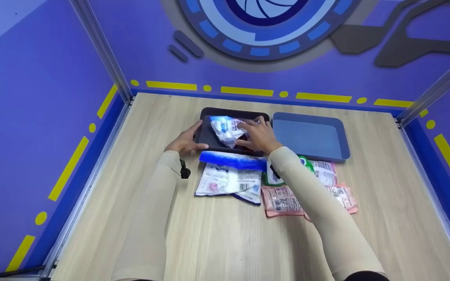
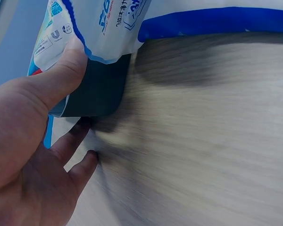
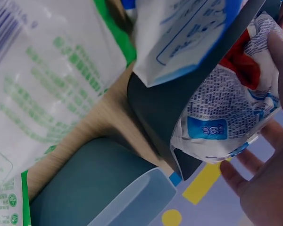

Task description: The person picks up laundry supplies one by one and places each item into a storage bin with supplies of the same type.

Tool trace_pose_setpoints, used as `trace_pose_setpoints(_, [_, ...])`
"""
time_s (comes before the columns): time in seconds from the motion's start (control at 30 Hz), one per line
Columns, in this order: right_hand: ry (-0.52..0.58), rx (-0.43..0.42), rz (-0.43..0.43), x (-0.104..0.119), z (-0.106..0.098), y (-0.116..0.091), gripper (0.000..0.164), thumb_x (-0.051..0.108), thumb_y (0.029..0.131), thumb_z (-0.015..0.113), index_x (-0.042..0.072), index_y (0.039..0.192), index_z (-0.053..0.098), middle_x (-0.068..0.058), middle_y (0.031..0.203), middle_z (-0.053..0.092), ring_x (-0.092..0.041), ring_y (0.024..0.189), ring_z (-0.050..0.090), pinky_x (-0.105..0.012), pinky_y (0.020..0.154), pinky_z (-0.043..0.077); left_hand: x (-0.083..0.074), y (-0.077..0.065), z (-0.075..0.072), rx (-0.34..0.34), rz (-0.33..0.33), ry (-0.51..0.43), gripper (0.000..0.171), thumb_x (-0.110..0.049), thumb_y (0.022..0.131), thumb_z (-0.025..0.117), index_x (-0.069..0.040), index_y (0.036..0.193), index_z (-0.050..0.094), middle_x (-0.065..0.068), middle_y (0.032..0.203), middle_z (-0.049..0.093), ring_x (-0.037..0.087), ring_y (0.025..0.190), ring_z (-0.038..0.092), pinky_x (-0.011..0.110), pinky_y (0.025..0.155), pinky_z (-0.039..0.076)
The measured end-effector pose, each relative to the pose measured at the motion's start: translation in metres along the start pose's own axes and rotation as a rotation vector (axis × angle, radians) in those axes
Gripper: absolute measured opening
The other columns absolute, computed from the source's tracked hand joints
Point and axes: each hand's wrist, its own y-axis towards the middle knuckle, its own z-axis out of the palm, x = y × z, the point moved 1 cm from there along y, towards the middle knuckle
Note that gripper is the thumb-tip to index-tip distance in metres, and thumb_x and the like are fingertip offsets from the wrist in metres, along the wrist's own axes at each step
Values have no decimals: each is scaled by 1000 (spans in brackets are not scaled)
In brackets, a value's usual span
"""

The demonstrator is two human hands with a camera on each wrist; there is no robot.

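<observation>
In the head view, a white-and-blue printed bag [image 1: 225,130] lies in the dark tray [image 1: 204,134]. My right hand [image 1: 260,136] grips it from the right; the right wrist view shows the thumb and fingers spread round the bag [image 3: 212,108], which has a red patch. My left hand [image 1: 186,141] rests at the tray's front left corner. In the left wrist view its thumb lies by the rim, with the fingers fairly straight along the outside wall [image 2: 101,94]. A larger white bag with a blue band [image 1: 229,179] leans against the tray's front.
A blue-grey tray [image 1: 344,136] stands right of the dark one. Before it lie a green-and-white bag [image 1: 274,177] and pink printed packs [image 1: 285,201], partly hidden by my right forearm. Purple-blue walls [image 1: 53,128] enclose the wooden table [image 1: 217,242] at the back and sides.
</observation>
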Motion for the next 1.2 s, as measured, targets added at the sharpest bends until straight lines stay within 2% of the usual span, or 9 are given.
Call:
trace_pose_setpoints(0.1, [7,32,18,4,0,-2,66,62,93,65,24,147,58,-10,156,49,-51,140,36,-71,109,35,1,-1,-1,3,7,-8,107,-29,90,81,-23,167,7,8,173,9,31,157,15,46,126,19])
trace_pose_setpoints(0.27, [43,105,45,10,1,-2,72,65,97,56,21,153,51,-17,163,35,-56,146,29,-69,111,35,1,-2,-1,-2,4,-16,106,-29,90,81,-23,167,9,9,172,9,31,157,14,46,126,18])
trace_pose_setpoints(0.43, [99,204,68,14,1,-3,75,68,98,50,25,160,41,-24,168,18,-55,150,18,-67,118,25,3,-2,0,-8,-3,-12,106,-31,90,82,-24,167,9,8,172,11,30,157,14,45,126,18])
trace_pose_setpoints(0.67, [157,298,120,15,-1,-5,78,70,98,47,31,164,29,-20,171,3,-49,154,3,-72,117,19,1,-3,1,-9,-10,-48,107,-27,89,82,-25,167,9,9,172,11,31,157,14,45,126,18])
trace_pose_setpoints(0.87, [192,318,129,13,-1,-5,80,70,98,47,33,165,24,-19,171,0,-49,154,-1,-74,116,17,0,-2,1,-11,-21,-52,106,-28,90,82,-27,167,9,7,173,9,30,157,12,45,126,17])
trace_pose_setpoints(1.2, [191,352,141,9,2,-2,82,71,97,45,35,165,18,-17,172,-3,-47,155,-5,-73,118,14,-2,-2,0,-12,-21,6,104,-29,92,80,-26,167,9,2,173,7,28,158,11,44,126,17])
